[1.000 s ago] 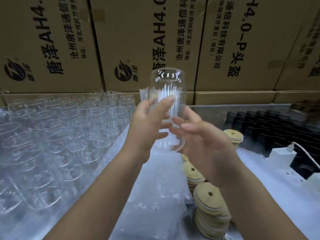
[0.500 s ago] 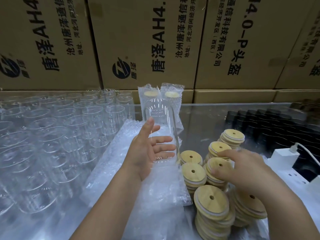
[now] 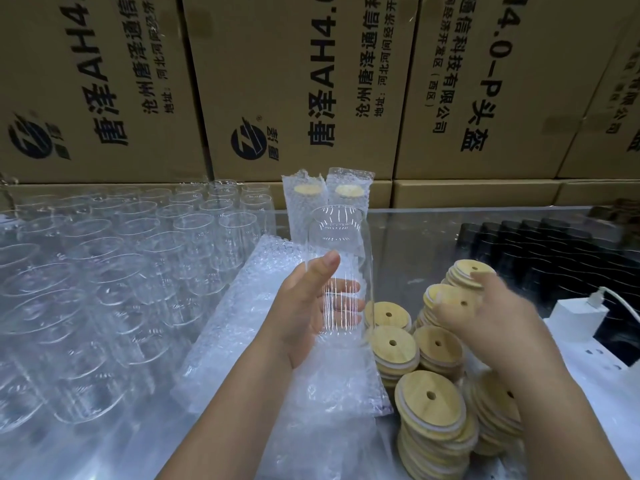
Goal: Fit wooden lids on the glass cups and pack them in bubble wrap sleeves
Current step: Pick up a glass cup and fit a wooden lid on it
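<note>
The left hand [image 3: 308, 313] is wrapped round an upright glass cup [image 3: 341, 268] over the bubble wrap sleeves [image 3: 242, 327] while the right hand [image 3: 485, 317], fingers spread (blurred, grip uncertain), reaches the wooden lids [image 3: 450, 299], so lid-picking looks underway, then seating it squarely on the rim.
</note>
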